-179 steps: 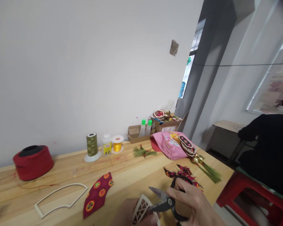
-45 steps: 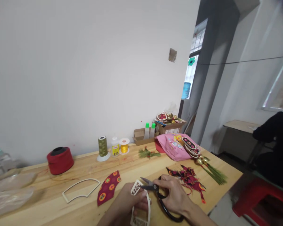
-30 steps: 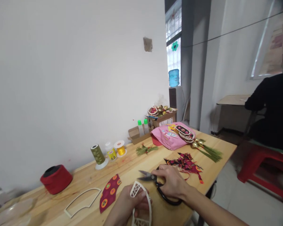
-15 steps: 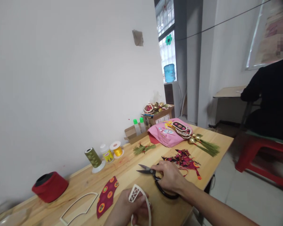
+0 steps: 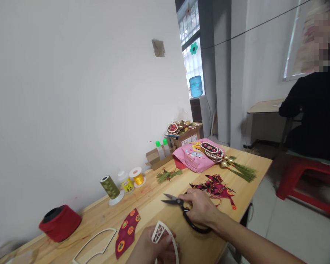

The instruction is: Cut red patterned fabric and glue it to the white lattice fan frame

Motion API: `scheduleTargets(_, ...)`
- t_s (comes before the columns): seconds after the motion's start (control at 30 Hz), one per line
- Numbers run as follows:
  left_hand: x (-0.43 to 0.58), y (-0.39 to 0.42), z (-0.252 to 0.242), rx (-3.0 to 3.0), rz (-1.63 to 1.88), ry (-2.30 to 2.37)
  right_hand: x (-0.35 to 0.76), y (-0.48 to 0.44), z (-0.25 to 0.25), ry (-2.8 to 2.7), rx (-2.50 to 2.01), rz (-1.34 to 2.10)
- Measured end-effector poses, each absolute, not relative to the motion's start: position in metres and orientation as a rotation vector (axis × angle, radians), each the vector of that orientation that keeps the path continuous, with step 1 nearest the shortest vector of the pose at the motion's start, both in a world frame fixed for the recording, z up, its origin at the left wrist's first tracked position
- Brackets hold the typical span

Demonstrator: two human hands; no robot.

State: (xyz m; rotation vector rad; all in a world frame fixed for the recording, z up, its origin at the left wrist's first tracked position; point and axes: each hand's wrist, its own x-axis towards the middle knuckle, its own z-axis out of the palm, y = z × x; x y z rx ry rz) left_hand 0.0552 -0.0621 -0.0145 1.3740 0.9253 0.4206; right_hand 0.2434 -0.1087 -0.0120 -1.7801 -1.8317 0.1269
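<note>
Near the bottom edge my left hand [image 5: 151,244] grips a pale fan-shaped cutout frame [image 5: 159,231] with lattice openings; its lower part runs out of view. My right hand [image 5: 202,208] lies over black-handled scissors [image 5: 185,209] on the table, the blades parted and pointing left. Whether the fingers go through the handle loops I cannot tell. Left of my left hand is a maroon patterned fabric piece [image 5: 128,233], curved like a fan. Beside it rests a thin pale fan-shaped outline [image 5: 95,244]. Maroon and black fabric scraps [image 5: 217,189] lie just beyond my right hand.
Along the wall stand a red round roll [image 5: 61,223], a green thread spool [image 5: 110,187], a glue bottle [image 5: 125,182] and a yellow cord spool [image 5: 138,177]. Green tassels [image 5: 168,175], a pink cloth [image 5: 191,156] and a cardboard box [image 5: 185,139] sit farther back. A person [image 5: 316,113] sits at right.
The view has shifted slightly, so the table items appear a little lower and to the right. Both hands keep their hold, with hardly any movement.
</note>
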Motion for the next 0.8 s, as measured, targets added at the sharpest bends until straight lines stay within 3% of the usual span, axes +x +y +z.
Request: scheduleTargets(0.8,0.0608,-0.0576,-0.0178,1.354,0.509,0.948,0.2379,-0.1094,-0.0158,-1.996,-1.609,0.131)
